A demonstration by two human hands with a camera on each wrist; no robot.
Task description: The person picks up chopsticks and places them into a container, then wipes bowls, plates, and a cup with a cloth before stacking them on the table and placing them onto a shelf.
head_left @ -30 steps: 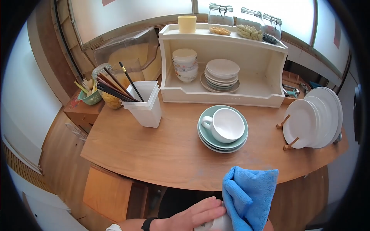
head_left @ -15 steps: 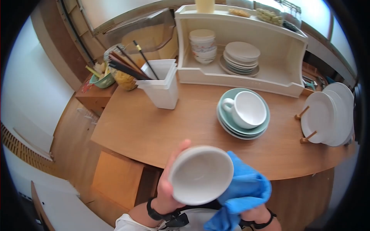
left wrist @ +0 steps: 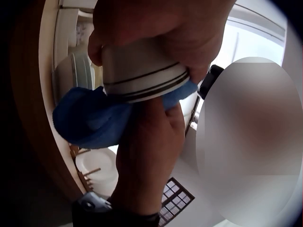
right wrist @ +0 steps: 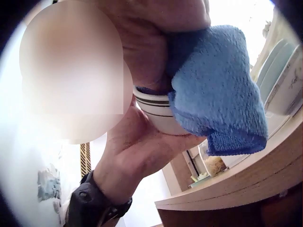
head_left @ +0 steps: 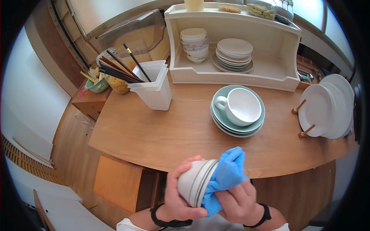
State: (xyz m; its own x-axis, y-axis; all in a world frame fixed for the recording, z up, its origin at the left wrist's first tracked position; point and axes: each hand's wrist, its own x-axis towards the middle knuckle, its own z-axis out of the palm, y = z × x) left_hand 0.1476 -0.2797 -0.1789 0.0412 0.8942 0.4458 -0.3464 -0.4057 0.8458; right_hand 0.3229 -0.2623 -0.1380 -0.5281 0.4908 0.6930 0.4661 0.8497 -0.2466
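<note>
A white bowl with dark green stripes (head_left: 194, 181) is tipped on its side in front of the table, its mouth facing right. My left hand (head_left: 178, 194) grips it from the left, thumb below and fingers above. My right hand (head_left: 239, 202) holds a blue cloth (head_left: 228, 173) against the bowl's mouth. In the left wrist view, the right fingers reach with the cloth (left wrist: 90, 120) under the striped rim of the bowl (left wrist: 142, 71). The right wrist view shows the cloth (right wrist: 218, 85) bunched over the bowl's rim; the bowl's inside is hidden.
On the table (head_left: 131, 131) stand a white cup (head_left: 243, 106) on stacked green dishes (head_left: 221, 120), a white chopstick container (head_left: 156, 94) and plates in a wooden rack (head_left: 318, 109). Behind, a cream shelf (head_left: 231, 80) holds stacked bowls (head_left: 194, 44) and small plates (head_left: 234, 48).
The bowl has turned from facing up and toward the camera to lying sideways. The right hand has brought the cloth up from beside the bowl to its mouth.
</note>
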